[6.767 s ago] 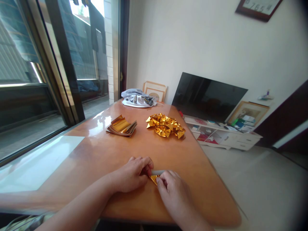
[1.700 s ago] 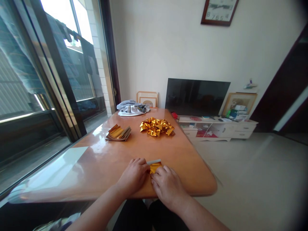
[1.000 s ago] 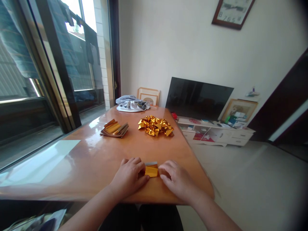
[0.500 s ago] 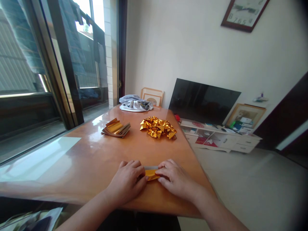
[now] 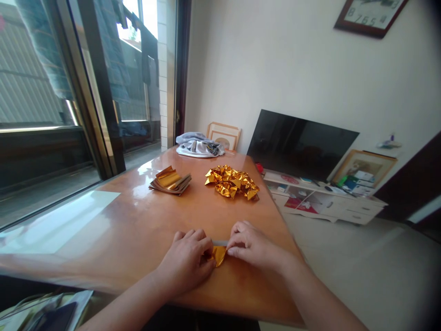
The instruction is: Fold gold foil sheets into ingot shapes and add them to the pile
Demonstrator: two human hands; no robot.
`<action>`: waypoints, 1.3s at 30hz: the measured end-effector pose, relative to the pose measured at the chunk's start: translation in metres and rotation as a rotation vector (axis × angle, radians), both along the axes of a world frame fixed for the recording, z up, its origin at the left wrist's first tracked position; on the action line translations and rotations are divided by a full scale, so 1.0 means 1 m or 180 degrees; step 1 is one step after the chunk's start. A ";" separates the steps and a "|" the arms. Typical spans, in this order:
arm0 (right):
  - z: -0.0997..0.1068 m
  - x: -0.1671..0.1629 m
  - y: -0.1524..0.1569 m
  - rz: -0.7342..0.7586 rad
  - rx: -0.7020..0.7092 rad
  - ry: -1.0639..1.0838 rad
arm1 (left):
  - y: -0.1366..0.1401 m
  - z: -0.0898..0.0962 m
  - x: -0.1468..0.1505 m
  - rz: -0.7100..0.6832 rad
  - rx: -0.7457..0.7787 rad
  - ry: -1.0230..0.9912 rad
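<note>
A small piece of gold foil paper (image 5: 219, 255) lies at the near part of the wooden table, partly folded, with a pale strip along its far edge. My left hand (image 5: 189, 257) is closed on its left side, thumb pressing near the front edge. From the right, my right hand (image 5: 246, 243) pinches the paper's right corner between thumb and fingers. The fingers hide much of the sheet. Beyond the hands sit a pile of folded gold paper pieces (image 5: 232, 181) and, left of it, a stack of gold paper sheets (image 5: 170, 180).
The glossy wooden table (image 5: 144, 220) runs away from me, its right edge near my right forearm. Folded clothes (image 5: 198, 145) lie at its far end. A television (image 5: 301, 142) stands on a white cabinet (image 5: 344, 209) to the right. Sliding glass doors (image 5: 113, 92) are on the left.
My right hand has shifted slightly right, and the paper's right side now tapers to a folded corner. My left hand stays on the sheet. The whole view has shifted a little.
</note>
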State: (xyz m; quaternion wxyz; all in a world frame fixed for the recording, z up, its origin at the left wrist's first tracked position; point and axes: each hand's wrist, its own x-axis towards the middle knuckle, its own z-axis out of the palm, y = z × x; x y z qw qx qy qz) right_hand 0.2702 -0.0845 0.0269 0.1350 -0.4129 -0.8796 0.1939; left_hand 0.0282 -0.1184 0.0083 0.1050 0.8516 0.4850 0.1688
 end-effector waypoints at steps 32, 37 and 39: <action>-0.023 -0.014 0.026 -0.0265 -0.0055 0.0236 | 0.002 -0.002 0.000 -0.0012 -0.0098 0.0059; -0.020 -0.015 0.022 -0.0302 0.0011 0.0231 | 0.003 -0.003 0.001 0.0011 -0.0088 0.0091; -0.021 -0.015 0.022 -0.0302 0.0020 0.0234 | 0.003 -0.003 0.001 0.0013 -0.0111 0.0093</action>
